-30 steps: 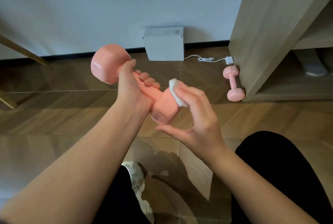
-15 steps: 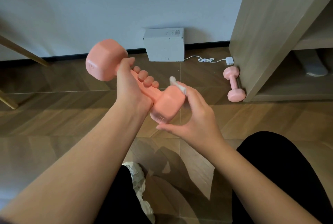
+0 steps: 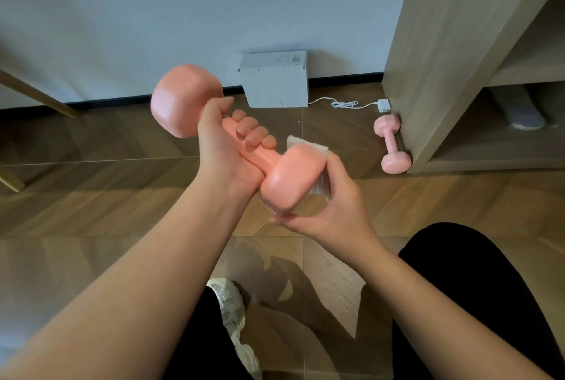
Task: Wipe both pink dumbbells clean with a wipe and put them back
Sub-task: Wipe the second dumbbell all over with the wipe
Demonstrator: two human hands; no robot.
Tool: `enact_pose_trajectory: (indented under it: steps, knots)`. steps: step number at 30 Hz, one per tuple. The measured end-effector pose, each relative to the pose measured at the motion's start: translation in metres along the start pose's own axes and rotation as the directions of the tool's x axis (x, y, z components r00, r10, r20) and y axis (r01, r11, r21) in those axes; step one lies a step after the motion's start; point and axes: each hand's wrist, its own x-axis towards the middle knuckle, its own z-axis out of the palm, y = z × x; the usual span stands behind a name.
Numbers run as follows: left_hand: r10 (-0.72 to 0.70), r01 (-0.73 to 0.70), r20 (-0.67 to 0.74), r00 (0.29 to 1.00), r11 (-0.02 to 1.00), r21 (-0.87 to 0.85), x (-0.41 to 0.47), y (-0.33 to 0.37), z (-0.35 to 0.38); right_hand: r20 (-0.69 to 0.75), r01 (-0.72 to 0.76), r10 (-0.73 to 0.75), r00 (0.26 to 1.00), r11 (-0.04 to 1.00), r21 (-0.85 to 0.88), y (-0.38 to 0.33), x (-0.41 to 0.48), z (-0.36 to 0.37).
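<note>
Two pink dumbbells are counted. The held dumbbell is raised at frame centre, its handle enclosed by the left hand in a closed grip. One wipe is pinched against its nearer head by the right hand. The second dumbbell is laid on the floor at centre right, against the cabinet.

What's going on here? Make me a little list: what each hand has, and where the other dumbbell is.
left hand: grips the dumbbell by its handle
right hand: presses a wipe on the dumbbell's near head
other dumbbell: lies on the floor beside the cabinet
white box: on the floor, further back
</note>
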Motion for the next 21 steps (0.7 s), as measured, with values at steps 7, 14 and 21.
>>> enact_pose_trajectory:
  steps: [7,14,21]
  knots:
    - [-0.050,0.067,-0.234,0.971,0.996,0.065,0.002,-0.003,-0.003,0.120,0.376,-0.361,0.925,0.820,-0.431,0.003,0.002,0.001]
    - [-0.041,0.047,-0.240,0.970,0.999,0.019,0.006,0.003,-0.007,0.238,0.552,-0.503,0.831,0.695,-0.460,-0.001,0.003,-0.001]
    - [0.021,-0.018,-0.196,0.980,1.000,0.018,0.002,0.002,-0.006,0.092,0.247,-0.230,0.969,0.923,-0.294,-0.013,0.001,-0.001]
